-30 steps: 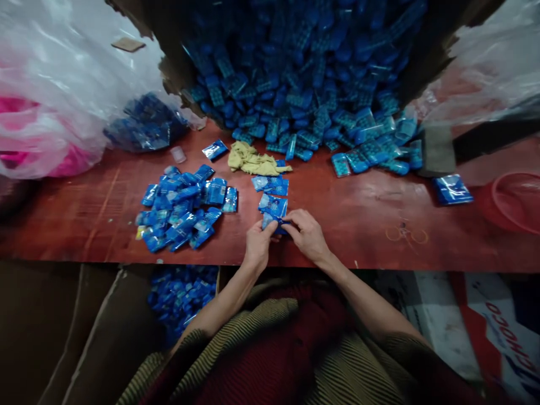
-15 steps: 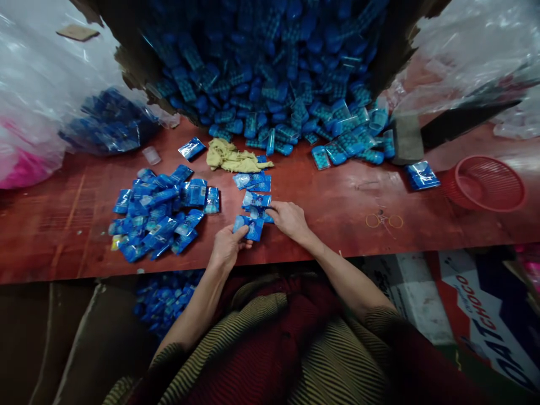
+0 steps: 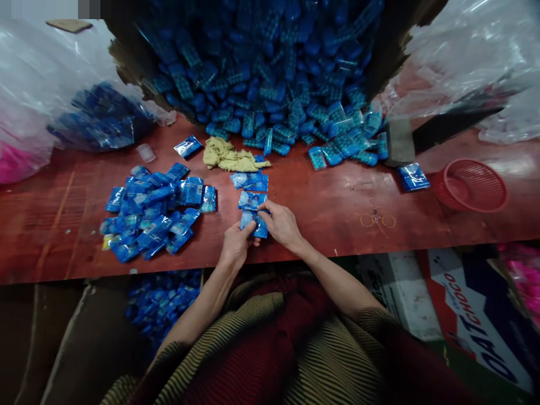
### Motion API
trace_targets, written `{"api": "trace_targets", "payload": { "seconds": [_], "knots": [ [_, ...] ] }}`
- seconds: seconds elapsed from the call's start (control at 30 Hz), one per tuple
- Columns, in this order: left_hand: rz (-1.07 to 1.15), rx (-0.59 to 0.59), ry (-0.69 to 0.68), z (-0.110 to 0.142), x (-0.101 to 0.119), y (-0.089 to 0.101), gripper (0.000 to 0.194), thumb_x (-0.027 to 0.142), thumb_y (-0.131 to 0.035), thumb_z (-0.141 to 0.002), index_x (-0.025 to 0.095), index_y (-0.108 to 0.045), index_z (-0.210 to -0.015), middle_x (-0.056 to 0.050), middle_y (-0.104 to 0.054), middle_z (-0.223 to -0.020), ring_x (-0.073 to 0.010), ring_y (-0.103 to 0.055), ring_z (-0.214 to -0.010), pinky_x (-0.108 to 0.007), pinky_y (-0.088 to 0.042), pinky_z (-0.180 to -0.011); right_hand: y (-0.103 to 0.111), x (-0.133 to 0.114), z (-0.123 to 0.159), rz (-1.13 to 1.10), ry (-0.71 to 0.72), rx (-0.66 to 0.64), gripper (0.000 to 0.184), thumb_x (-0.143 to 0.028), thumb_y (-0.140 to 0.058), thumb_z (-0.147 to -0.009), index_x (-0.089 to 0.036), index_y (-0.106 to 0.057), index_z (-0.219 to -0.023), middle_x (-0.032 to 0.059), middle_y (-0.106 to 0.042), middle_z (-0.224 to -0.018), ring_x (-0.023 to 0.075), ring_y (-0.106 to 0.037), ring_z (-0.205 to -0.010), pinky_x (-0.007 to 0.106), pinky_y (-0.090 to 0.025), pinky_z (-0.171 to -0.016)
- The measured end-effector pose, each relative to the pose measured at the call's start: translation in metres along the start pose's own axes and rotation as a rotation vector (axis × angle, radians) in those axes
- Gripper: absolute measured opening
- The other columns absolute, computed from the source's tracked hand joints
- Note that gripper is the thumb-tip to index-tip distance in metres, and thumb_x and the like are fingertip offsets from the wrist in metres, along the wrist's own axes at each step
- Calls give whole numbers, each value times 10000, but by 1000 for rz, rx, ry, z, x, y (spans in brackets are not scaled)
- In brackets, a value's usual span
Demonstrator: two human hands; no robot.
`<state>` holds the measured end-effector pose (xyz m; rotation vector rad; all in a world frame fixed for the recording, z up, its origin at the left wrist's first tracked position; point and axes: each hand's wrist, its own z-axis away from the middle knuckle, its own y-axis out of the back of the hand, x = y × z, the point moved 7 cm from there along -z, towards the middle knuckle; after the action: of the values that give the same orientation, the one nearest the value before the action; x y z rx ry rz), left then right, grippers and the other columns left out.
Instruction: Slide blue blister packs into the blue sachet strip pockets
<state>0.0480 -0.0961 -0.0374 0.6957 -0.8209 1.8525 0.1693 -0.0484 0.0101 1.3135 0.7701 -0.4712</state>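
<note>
My left hand (image 3: pixel 234 247) and my right hand (image 3: pixel 282 224) both pinch one small blue packet (image 3: pixel 254 223) just above the near edge of a red-brown table (image 3: pixel 337 208). Beyond it lie two more blue packets (image 3: pixel 252 199) (image 3: pixel 250 180) in a short row. A loose heap of the same blue packets (image 3: pixel 149 209) spreads to the left of my hands. A crumpled yellow cloth (image 3: pixel 228 156) lies further back.
A torn cardboard box spills a big mass of blue items (image 3: pixel 274 73) onto the table's far side. A red mesh basket (image 3: pixel 470 184) sits at the right, a lone packet (image 3: pixel 412 176) beside it. Clear plastic bags (image 3: pixel 50 84) flank the box. More packets fill a box (image 3: pixel 162 301) below the table.
My hands have come back together on one packet after the left hand held it alone nearer the edge. The camera has swung a little right and down.
</note>
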Motion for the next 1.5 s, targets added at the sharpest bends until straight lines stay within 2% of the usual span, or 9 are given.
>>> {"api": "trace_targets", "payload": {
  "seconds": [0.17,0.27,0.4,0.53,0.63,0.9,1.07,1.3,1.5],
  "knots": [
    [-24,-2,40,14,1,21,374,337,-816,-489,105,-599,-686,-7,-607,-537,-92,-530,-423,-197,-434,-387,-11,9,-7,246,-22,-50,202,-280,-467,-903,-245,-624,-1024,61,-643,-993,210,-598,-893,288,-439,-684],
    [26,37,6,19,6,28,369,338,-817,-495,113,-604,-696,-6,-619,-552,-98,-541,-435,-208,-445,-410,-3,6,-2,275,13,-31,276,-309,-492,-893,-225,-598,-1134,97,-595,-1053,230,-582,-927,304,-451,-694],
    [73,18,-78,16,13,12,363,342,-818,-484,112,-611,-675,-2,-620,-558,-95,-534,-446,-211,-435,-424,21,4,5,-26,-14,139,355,-327,-525,-873,-179,-576,-1192,96,-585,-1061,192,-570,-901,303,-446,-784],
    [42,33,-168,9,19,-3,331,334,-799,-495,112,-629,-672,4,-616,-573,-83,-520,-474,-202,-418,-452,0,2,6,-535,-35,-190,261,-365,-539,-835,-153,-664,-925,20,-625,-806,122,-551,-704,254,-448,-702],
    [40,78,-221,6,25,-3,308,324,-793,-492,119,-630,-652,16,-609,-578,-70,-502,-487,-186,-390,-458,-5,6,7,-732,-79,-216,310,-407,-487,-841,-157,-650,-924,-2,-599,-744,107,-528,-669,229,-430,-648],
    [43,87,-235,-4,27,-20,323,309,-804,-495,119,-655,-709,7,-636,-604,-89,-531,-514,-203,-409,-498,1,12,-1,-561,-68,31,244,-367,-507,-821,-178,-571,-680,-25,-540,-638,113,-479,-627,214,-390,-587],
    [42,-100,-133,-10,32,-43,360,344,-816,-491,119,-649,-718,-4,-636,-617,-92,-530,-508,-204,-414,-484,13,26,-3,-609,-136,161,216,-358,-539,-792,-184,-529,-664,-36,-520,-626,109,-470,-609,220,-393,-591],
    [41,-93,-146,-8,27,-37,346,372,-819,-498,115,-619,-615,18,-570,-548,-71,-475,-482,-197,-392,-475,12,31,2,-537,-175,124,343,-421,-513,-804,-205,-390,-568,-46,-391,-562,114,-380,-555,253,-318,-539],
    [81,-129,36,-7,13,-38,386,394,-829,-490,122,-612,-659,-5,-582,-538,-102,-530,-489,-202,-379,-446,18,26,-10,-500,-67,-80,444,-480,-445,-847,-200,-375,-510,-30,-379,-515,121,-372,-513,264,-293,-511]
  ]
}}
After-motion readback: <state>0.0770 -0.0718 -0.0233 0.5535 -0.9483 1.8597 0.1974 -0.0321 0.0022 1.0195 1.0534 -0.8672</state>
